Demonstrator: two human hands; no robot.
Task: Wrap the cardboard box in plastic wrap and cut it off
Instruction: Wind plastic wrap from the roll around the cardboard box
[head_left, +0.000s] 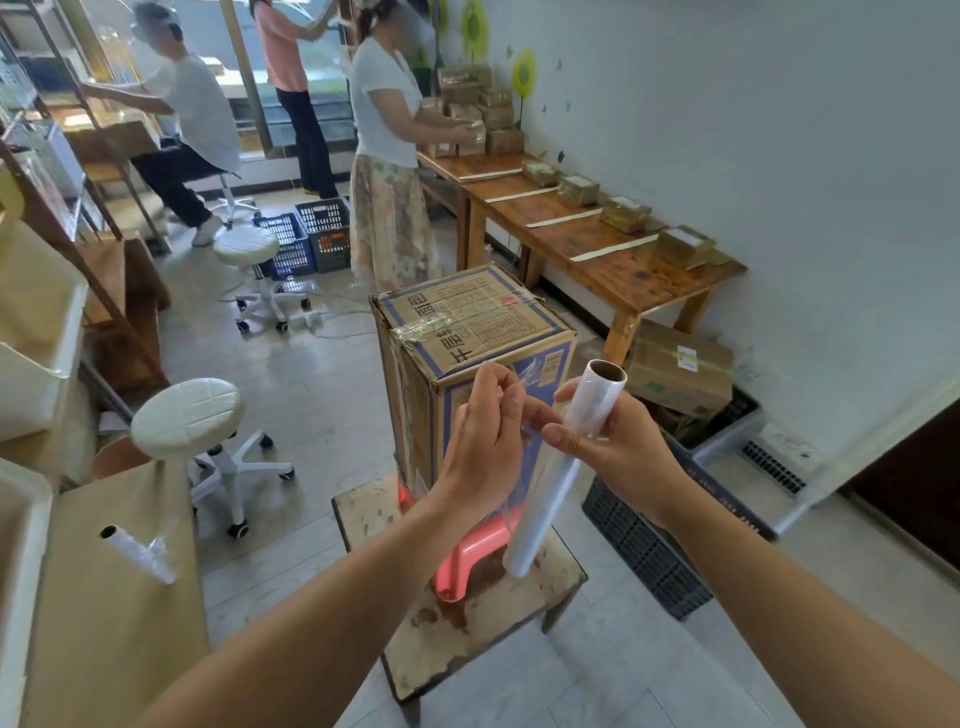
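A tall cardboard box (457, 327) with blue print stands upright on a red plastic stool (467, 556), which rests on a low worn wooden table (467, 634). Some clear tape or film lies crumpled on the box top. My right hand (618, 441) grips a roll of plastic wrap (566, 467), held tilted in front of the box's near face. My left hand (485, 436) pinches the loose end of the film just left of the roll, close to the box's upper edge.
A second wrap roll (137, 553) lies on brown paper at the left. White swivel stools (187, 421) stand on the floor left of the box. A dark crate (644, 551) and taped boxes sit at the right, under a long wooden table (597, 249). Three people work at the back.
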